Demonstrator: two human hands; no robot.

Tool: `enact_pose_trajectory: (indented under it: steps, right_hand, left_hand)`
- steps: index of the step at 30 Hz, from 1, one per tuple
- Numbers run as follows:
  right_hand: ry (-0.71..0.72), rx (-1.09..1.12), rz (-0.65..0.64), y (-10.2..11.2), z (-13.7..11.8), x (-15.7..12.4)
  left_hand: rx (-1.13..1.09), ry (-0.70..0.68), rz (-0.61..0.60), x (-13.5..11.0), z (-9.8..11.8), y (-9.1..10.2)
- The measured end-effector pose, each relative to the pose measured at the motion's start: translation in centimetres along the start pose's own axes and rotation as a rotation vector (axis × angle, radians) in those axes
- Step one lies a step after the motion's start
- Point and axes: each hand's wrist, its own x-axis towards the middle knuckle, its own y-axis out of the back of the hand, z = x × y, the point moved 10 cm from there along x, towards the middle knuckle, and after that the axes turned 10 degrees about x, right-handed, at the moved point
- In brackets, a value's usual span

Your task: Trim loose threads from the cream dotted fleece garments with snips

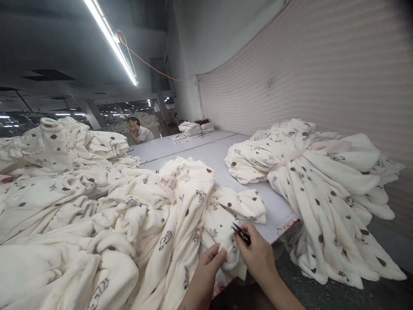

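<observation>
My right hand point(256, 252) is closed around small black thread snips point(241, 234), whose blades point up and to the left. Close beside it, my left hand point(209, 262) pinches the edge of a cream fleece garment point(187, 215) printed with dark spots and small animal figures. One sleeve point(240, 204) of this garment stretches right across the table, and its lower part hangs near the table's front edge between my hands. The snips' tips lie over the fabric; whether they touch it I cannot tell.
A large heap of similar fleece garments point(64, 206) covers the left side. On the right, a tied bundle of them point(309, 168) overhangs the table edge. White stacks point(193, 128) stand at the far end of the pale table point(209, 148). A person point(140, 131) is behind the table.
</observation>
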Motion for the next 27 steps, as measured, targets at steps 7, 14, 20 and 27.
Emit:
enact_pose_trajectory:
  steps: [7, 14, 20, 27]
  right_hand:
    - [-0.055, 0.209, -0.297, -0.5, -0.3, -0.8]
    - [0.063, 0.112, -0.286, 0.8, -3.2, -1.8]
    - [0.132, 0.031, -0.248, 0.8, -3.6, -1.7]
    - [0.050, 0.078, -0.325, 0.9, -2.4, -1.6]
  left_hand:
    - [-0.282, 0.032, -0.037, 0.1, -0.2, -0.2]
    - [-0.304, -0.005, -0.055, 0.2, -0.1, -0.7]
    - [-0.250, -0.002, -0.045, 0.1, -0.1, -0.4]
    - [-0.217, 0.023, -0.021, 0.0, -0.2, 0.0]
